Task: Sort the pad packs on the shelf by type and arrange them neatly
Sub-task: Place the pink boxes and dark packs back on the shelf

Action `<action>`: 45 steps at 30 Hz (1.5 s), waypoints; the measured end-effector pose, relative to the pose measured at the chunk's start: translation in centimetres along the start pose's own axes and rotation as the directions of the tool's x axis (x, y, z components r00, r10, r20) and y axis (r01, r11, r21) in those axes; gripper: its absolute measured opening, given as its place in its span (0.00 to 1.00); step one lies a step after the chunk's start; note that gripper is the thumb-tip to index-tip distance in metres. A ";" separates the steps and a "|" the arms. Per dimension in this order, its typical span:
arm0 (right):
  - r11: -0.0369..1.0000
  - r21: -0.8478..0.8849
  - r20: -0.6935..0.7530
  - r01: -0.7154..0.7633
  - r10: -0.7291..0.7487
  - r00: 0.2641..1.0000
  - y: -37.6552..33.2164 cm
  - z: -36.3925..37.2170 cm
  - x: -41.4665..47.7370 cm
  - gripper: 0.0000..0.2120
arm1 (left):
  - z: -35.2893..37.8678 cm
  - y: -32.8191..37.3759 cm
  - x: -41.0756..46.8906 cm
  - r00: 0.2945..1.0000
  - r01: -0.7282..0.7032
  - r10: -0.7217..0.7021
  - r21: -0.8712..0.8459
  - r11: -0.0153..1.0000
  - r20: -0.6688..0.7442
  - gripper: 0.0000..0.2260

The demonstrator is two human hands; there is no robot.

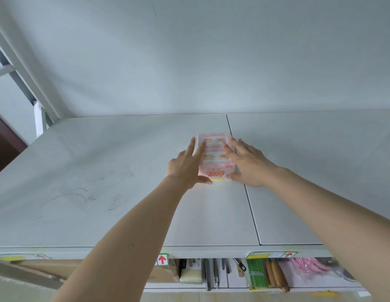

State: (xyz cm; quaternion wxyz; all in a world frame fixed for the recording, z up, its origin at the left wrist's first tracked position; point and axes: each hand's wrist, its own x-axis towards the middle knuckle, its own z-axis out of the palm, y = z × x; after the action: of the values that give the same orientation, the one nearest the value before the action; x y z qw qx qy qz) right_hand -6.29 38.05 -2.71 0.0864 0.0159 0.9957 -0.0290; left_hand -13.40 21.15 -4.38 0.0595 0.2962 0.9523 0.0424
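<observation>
Two pink pad packs [215,155] lie end to end on the white top shelf [102,182], near the seam between its two panels. My left hand [187,164] lies flat against the left side of the packs with fingers straight and the thumb at the near corner. On the other side, my right hand [248,164] presses the packs with straight spread fingers, its thumb at the near right corner. Both forearms reach up from the bottom of the view.
A grey wall rises behind the shelf. A metal frame [26,83] stands at the far left. Below the shelf's front edge [211,250], a lower level holds a sponge [190,277], kitchen tools [208,273], green straws [257,273], wooden sticks [274,275] and pink items [309,267].
</observation>
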 end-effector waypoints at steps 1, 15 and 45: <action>1.000 0.029 -0.037 0.007 -0.006 0.999 -0.1 -0.1 -0.4 0.39 | -0.2 -0.2 -0.4 1.000 0.005 -0.005 -0.022 1.000 -0.011 0.46; 0.646 0.758 -0.357 0.090 0.294 0.887 -6.6 4.1 -14.2 0.18 | 0.7 0.3 -15.9 0.949 -0.001 -0.259 -0.821 0.571 -0.181 0.09; 0.308 0.839 0.388 -0.448 0.237 0.890 -19.4 34.5 -38.6 0.16 | 26.6 -0.3 -47.9 0.775 0.631 -0.422 -0.607 0.484 0.469 0.10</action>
State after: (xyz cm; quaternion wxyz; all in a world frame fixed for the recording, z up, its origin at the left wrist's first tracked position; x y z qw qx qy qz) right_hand 36.94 15.59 -28.92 0.1626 0.2698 0.7718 -0.5523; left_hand 29.26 -5.09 -26.47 0.3063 -0.0607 0.8777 0.3634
